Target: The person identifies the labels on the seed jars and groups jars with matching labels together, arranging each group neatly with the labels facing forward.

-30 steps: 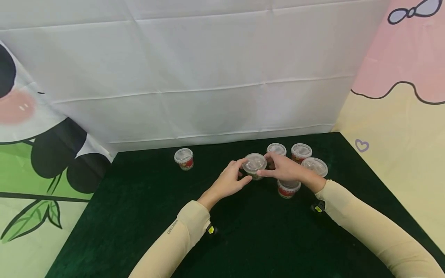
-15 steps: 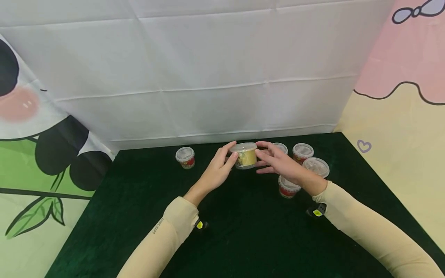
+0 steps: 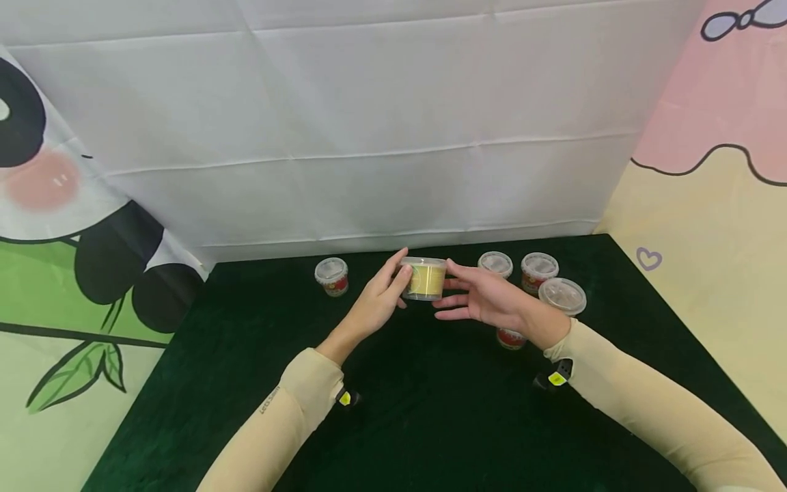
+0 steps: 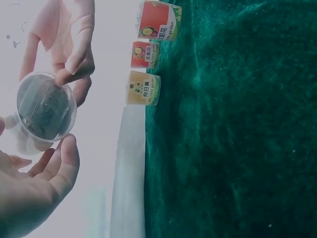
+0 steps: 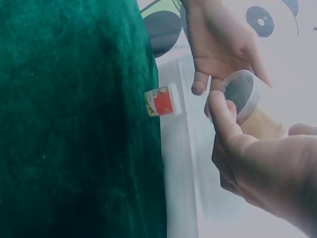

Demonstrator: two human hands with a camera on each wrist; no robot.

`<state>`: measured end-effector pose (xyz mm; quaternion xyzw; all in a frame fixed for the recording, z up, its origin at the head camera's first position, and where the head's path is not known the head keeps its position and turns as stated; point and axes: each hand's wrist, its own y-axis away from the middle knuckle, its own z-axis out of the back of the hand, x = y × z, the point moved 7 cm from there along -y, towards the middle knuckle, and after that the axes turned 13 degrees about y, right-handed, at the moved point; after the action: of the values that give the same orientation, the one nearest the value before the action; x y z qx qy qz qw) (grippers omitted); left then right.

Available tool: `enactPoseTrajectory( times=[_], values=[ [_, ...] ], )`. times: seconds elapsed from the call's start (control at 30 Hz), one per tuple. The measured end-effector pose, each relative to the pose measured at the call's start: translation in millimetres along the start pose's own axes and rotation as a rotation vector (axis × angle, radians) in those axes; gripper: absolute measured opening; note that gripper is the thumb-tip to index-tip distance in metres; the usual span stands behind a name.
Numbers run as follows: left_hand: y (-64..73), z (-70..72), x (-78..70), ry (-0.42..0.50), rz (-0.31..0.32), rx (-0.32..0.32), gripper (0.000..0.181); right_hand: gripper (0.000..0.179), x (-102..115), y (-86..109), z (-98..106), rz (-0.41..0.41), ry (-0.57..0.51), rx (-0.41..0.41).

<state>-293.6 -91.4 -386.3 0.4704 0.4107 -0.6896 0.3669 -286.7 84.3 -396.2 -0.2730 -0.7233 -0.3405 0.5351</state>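
A small clear lidded plastic tub (image 3: 425,279) with a yellow label is raised above the dark green cloth. My left hand (image 3: 371,304) grips its left side, the thumb in front near the lid and fingers behind. My right hand (image 3: 492,297) holds the opposite side, one finger at the lid's edge and other fingers spread lower by the base. In the left wrist view the tub's underside (image 4: 44,106) faces the camera and shows dark contents. The right wrist view shows right-hand fingers (image 5: 225,114) curling by the base rim, with the yellow label partly hidden.
Several similar lidded tubs stand at the back right, among them a red-labelled one (image 3: 540,272) and a wider one (image 3: 562,296). One red-labelled tub (image 3: 332,277) stands apart at the back left. A white cloth wall (image 3: 381,198) rises behind the table.
Both hands have lifted the tub off the cloth and carried it slightly left. It has tipped so its yellow side faces the head view, and the right hand's fingers have spread lower.
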Motion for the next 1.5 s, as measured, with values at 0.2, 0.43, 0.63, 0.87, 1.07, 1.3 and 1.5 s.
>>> enactPoseTrajectory(
  times=[0.2,0.43,0.63,0.87,1.07,1.3,1.5],
  values=[
    [2.3,-3.7,0.2,0.03,0.062,0.006,0.055,0.056,-1,-4.1,-3,-0.014,0.026,-0.001],
    [14.5,-7.8,-34.6,0.024,0.054,0.018,0.053,0.054,1,-5.5,-1,-0.005,0.057,-0.005],
    [18.0,-8.9,-36.7,0.034,0.074,0.03,0.053,0.055,1,-6.1,1,-0.018,0.081,-0.011],
    [15.4,-9.8,-35.0,0.034,0.055,0.047,0.054,0.054,5,-6.6,5,-0.003,0.124,-0.028],
    [16.7,-9.3,-35.2,0.034,0.064,0.044,0.053,0.053,5,-6.3,5,-0.001,0.128,-0.018],
    [17.3,-9.8,-33.0,0.042,0.07,0.048,0.054,0.053,4,-6.3,5,-0.005,0.127,-0.017],
    [13.4,-7.5,-23.7,0.04,0.071,0.041,0.054,0.053,5,-6.5,5,-0.006,0.13,-0.012]
  ],
)
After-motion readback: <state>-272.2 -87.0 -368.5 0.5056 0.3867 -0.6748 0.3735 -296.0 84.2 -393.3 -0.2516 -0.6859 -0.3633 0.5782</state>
